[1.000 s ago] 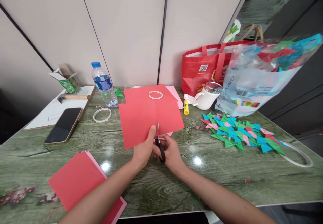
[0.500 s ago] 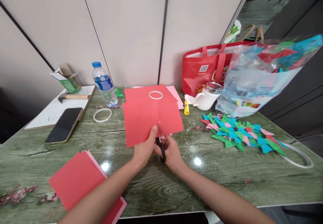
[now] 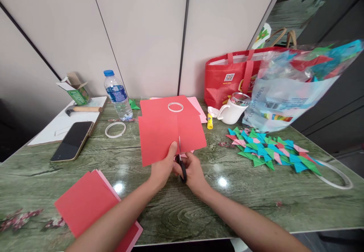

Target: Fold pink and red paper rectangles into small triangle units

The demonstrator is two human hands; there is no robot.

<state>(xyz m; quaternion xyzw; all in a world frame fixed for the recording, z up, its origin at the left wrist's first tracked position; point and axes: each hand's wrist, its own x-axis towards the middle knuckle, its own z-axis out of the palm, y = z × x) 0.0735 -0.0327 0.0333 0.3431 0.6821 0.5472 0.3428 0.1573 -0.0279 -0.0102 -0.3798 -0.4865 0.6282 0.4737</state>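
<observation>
My left hand (image 3: 163,168) grips the near edge of a red sheet of paper (image 3: 159,134), thumb on top and fingers hidden beneath. A crease runs down the sheet's middle. In my right hand (image 3: 195,172) are black-handled scissors (image 3: 182,168), their blade lying over the sheet along the crease, with a cut open at the near edge. Behind this sheet lies more red paper (image 3: 153,106) with a white tape ring (image 3: 175,107) on it, and pink paper (image 3: 199,108) shows at its side. A stack of red and pink paper (image 3: 85,202) rests at the front left, partly under my left forearm.
A water bottle (image 3: 118,96), another tape ring (image 3: 115,129), a phone (image 3: 72,141), a hammer (image 3: 85,109) and a small green box (image 3: 76,93) stand or lie left. Rightward are a glue stick (image 3: 209,121), white mug (image 3: 231,111), red bag (image 3: 217,81), plastic bag (image 3: 284,100) and folded paper pieces (image 3: 267,149).
Almost nothing differs. Both hands, the red sheet and the scissors keep nearly the same place, with only a very slight shift of the view.
</observation>
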